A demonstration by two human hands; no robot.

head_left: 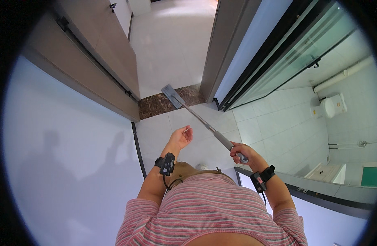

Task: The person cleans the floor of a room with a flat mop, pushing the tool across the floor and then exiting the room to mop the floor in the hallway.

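A flat mop [198, 118] with a metal pole and grey grip slants away from me to the far left. Near the pole's upper end, my right hand [241, 153] is wrapped round the grip. The mop's grey rectangular head [172, 96] lies across the dark brown marble threshold [153, 105] in the doorway. My left hand [182, 137] hovers to the left of the pole, apart from it, with nothing in it and its fingers loosely bent. Both wrists carry a black strapped device.
A brown door [102, 45] stands swung inward on the left, and a brown door frame [227, 45] borders the doorway on the right. White walls close in at the left. On the right, a black-framed glass door [287, 61] leads to a tiled bathroom with a toilet [334, 105].
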